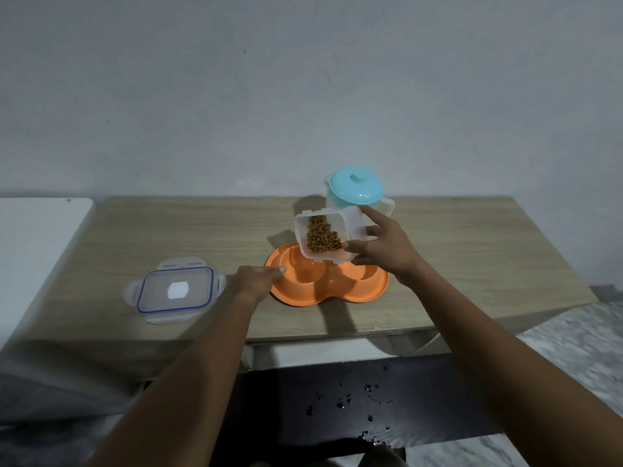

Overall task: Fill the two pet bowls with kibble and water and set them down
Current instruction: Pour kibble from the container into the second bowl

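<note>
An orange double pet bowl (pixel 337 293) sits mid-table, both cups bare as far as I can see. My right hand (pixel 381 246) grips a clear plastic container (pixel 350 225) of brown kibble (pixel 322 235), tilted toward me above the bowl's far side. My left hand (pixel 256 278) rests on the bowl's left rim, fingers curled over the edge. Behind the container stands a clear water jug with a turquoise lid (pixel 355 188), upright and partly hidden by the container.
The container's clear lid with a blue seal (pixel 177 289) lies flat on the wooden table (pixel 168 230) at the left. A white surface (pixel 37 237) adjoins the table's left end. Below the front edge lies a dark floor mat with scattered specks (pixel 354 402).
</note>
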The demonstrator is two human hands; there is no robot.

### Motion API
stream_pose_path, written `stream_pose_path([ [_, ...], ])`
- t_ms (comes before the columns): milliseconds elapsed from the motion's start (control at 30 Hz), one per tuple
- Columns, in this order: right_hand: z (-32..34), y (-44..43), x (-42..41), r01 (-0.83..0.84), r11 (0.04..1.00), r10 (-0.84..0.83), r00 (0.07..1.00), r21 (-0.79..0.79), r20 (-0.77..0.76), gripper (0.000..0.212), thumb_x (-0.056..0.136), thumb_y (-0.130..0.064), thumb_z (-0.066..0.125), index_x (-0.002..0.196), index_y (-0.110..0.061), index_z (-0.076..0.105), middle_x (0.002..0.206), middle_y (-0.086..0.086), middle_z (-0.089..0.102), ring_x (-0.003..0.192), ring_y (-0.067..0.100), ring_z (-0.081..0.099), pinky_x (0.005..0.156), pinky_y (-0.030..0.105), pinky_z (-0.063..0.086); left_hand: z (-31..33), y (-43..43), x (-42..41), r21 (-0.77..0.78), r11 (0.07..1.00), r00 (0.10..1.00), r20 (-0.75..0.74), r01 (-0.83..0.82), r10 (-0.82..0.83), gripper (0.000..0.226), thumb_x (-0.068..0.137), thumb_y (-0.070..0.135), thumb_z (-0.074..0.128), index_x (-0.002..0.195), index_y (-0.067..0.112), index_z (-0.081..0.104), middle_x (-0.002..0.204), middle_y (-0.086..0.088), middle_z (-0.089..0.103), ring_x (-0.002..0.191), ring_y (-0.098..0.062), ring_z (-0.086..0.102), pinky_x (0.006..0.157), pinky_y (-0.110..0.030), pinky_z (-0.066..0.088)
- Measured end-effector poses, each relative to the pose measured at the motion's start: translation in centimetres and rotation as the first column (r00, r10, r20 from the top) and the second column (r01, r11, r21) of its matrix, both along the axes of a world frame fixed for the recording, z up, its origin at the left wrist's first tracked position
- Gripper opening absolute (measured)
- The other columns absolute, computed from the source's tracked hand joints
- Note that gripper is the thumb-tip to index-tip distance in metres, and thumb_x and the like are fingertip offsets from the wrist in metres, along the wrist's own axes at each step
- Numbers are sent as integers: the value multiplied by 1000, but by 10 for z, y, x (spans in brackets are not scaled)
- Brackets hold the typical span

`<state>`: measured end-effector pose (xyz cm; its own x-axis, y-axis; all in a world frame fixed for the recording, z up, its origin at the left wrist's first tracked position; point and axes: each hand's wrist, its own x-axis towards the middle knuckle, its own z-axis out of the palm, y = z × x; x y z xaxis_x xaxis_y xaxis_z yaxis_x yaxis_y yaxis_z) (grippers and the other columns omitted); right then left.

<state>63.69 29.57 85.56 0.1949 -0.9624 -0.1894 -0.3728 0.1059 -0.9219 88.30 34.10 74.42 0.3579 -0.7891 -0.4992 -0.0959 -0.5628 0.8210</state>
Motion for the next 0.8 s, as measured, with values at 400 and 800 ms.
stream_pose_path([
  [400,7,-3,1,-36,999,34,998,-33,-50,94,77,-5,85,155,-28,38,130,13,58,95,33,73,74,47,65,-2,-2,0,-6,999,999,13,34,-34,48,83,39,76,119,9,71,122,-14,69,113,-29,62,91,-32,44],
  [800,1,-6,-5,-28,999,25,996,-33,-81,95,75,-5,87,154,-31,41,131,14,57,89,33,74,74,46,65,-2,-4,1,-10,1000,1000,1,14,-14,46,78,36,81,112,7,74,117,-15,71,100,-24,63,92,-33,48],
])
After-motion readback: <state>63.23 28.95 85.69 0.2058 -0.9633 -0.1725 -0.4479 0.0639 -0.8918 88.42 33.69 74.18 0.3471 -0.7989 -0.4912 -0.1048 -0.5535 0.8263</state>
